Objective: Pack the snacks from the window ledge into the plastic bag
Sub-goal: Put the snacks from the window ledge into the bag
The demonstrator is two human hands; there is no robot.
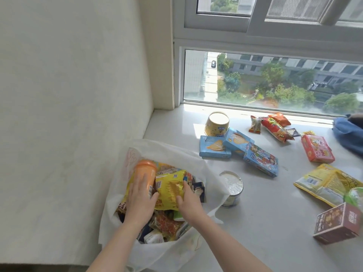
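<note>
A white plastic bag (pixel 169 154) stands open at the left end of the window ledge (pixel 255 213), stuffed with snack packets. My left hand (pixel 140 199) lies flat on an orange cup (pixel 146 173) at the top of the pile. My right hand (pixel 189 201) presses with straight fingers on a yellow snack packet (pixel 169 188) inside the bag. Both hands are over the bag's mouth. Loose snacks lie further right on the ledge: blue biscuit boxes (pixel 237 148), a red box (pixel 317 151), a red chip packet (pixel 276 128).
A tin can (pixel 231 187) stands just right of the bag. A yellow tub (pixel 217 123) sits near the window. A yellow pouch (pixel 330 183) and a brown box (pixel 335 222) lie at the right. Blue cloth (pixel 348 132) is at the far right. A wall borders the left.
</note>
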